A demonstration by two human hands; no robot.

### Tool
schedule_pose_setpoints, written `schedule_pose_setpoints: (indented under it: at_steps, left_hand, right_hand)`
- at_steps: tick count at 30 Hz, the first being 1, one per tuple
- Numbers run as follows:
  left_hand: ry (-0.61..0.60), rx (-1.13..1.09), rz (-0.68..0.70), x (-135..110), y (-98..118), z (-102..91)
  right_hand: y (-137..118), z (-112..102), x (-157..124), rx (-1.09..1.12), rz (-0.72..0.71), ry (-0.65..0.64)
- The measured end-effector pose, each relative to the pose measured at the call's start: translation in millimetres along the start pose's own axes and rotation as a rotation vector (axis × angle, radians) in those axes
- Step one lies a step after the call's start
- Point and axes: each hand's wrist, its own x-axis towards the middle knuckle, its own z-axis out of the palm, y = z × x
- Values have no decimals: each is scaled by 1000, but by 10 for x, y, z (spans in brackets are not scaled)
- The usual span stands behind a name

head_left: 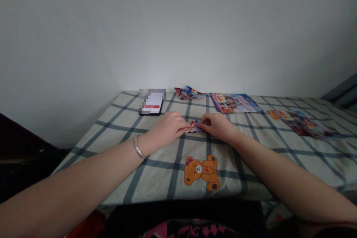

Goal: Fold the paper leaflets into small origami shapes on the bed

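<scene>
Pinches a small printed paper [194,126] between closed fingertips of left hand [166,129] and right hand [218,125], forearms outstretched over checked cloth [161,174].

Arms stretched forward; left hand [167,129] and right hand [219,125] pinch, fingertips nearly meeting.

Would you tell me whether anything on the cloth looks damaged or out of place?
Only the paper by the wall: it looks crumpled, while the leaflet beside it lies flat. The left hand and right hand pinch a small scrap.
</scene>
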Motion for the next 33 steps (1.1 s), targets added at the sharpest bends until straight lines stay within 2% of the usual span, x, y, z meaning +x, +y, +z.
schedule_pose_setpoints:
  at_steps: [9,18,27,30,33]
  left_hand:
    - [-20,18,2,23,49,-2]
    - [3,64,11,27,30,65]
    - [-71,34,5,61,-18,87]
    - [-83,41,25,75,-17,68]
    - [-80,82,58,61,-13,73]
  right_hand:
    - [-6,17,-1,4,14,21]
    - [-12,50,10,-64,-88,67]
    - [-15,68,34,-71,-71,33]
    - [6,85,29,-61,-122,73]
    - [30,77,17,-77,-234,106]
